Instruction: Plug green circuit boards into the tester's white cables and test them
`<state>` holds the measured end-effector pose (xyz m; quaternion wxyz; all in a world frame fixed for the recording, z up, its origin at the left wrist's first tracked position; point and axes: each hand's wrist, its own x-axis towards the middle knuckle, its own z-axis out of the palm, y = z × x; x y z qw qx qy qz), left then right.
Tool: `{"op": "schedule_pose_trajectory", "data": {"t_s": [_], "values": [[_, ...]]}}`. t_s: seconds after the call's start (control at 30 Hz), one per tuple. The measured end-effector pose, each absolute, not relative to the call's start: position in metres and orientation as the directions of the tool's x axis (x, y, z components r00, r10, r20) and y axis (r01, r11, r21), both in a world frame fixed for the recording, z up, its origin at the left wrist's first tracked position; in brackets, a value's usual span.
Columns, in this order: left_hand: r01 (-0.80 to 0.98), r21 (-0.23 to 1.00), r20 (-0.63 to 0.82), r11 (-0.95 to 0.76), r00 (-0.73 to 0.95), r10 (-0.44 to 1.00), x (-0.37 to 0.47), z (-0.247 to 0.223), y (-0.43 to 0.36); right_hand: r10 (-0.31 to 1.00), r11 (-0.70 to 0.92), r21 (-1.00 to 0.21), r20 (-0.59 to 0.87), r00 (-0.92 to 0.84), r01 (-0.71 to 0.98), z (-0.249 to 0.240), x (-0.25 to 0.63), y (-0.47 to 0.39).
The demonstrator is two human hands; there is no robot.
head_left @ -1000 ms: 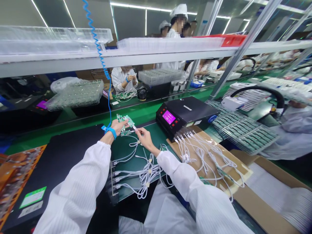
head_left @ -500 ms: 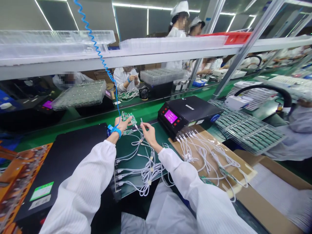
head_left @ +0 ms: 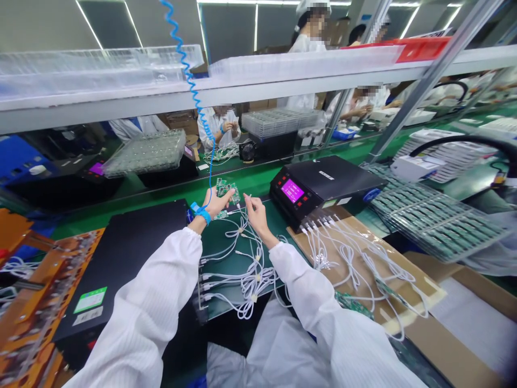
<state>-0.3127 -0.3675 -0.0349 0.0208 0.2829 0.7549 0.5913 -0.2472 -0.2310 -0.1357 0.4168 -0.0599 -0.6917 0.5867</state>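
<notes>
My left hand [head_left: 216, 203], with a blue wrist strap [head_left: 201, 213] and coiled cord, is closed on several small green circuit boards [head_left: 235, 193]. White cables run from the boards' lower edges. Just to the right, my right hand [head_left: 257, 214] pinches a white cable plug [head_left: 247, 197] between thumb and fingertips, apart from the boards. Beneath both hands, a tangle of white cables [head_left: 254, 277] lies on the green mat and leads to sockets at its left. One more board [head_left: 222, 214] hangs below my left hand, joined to a cable.
A black tester [head_left: 327, 186] with a lit pink screen stands right, its white cables spread over brown cardboard [head_left: 323, 245]. At left are another black box [head_left: 133, 242] and an orange fixture [head_left: 44, 280]. Trays of boards [head_left: 440, 215] lie far right; a shelf [head_left: 121, 99] crosses above. Co-workers sit beyond.
The camera view has shifted, so the scene sits further right. My right hand's plug, upright before, now tilts toward the boards. My left hand keeps hold of the circuit boards.
</notes>
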Motion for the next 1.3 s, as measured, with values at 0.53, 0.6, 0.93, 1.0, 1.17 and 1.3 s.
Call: {"op": "schedule_pose_trajectory", "data": {"t_s": [0.53,0.6,0.93,1.0,1.17,1.3], "values": [[0.103,0.991,0.133,-0.085,-0.753,0.644,-0.298,-0.018,-0.367,0.086,-0.204,-0.954,0.206,-0.975,-0.220,-0.139,-0.255,-0.217],[0.102,0.988,0.154,-0.118,-0.771,0.618,-0.300,-0.018,-0.367,0.069,-0.185,-0.958,0.210,-0.975,-0.219,-0.140,-0.249,-0.217],[0.047,0.978,0.160,-0.204,-0.797,0.582,-0.304,-0.019,-0.365,0.202,0.475,-0.766,0.574,-0.793,-0.433,-0.153,-0.222,-0.212],[0.049,0.979,0.159,-0.199,-0.793,0.588,-0.305,-0.020,-0.365,0.212,0.545,-0.717,0.618,-0.757,-0.433,-0.155,-0.219,-0.215],[0.124,0.978,0.198,-0.165,-0.796,0.572,-0.307,-0.025,-0.363,0.342,0.617,-0.661,0.714,-0.611,-0.427,-0.157,-0.211,-0.226],[0.266,0.963,0.246,-0.050,-0.786,0.567,-0.301,-0.028,-0.363,0.447,0.504,-0.729,0.679,-0.582,-0.464,-0.148,-0.203,-0.235]]}}
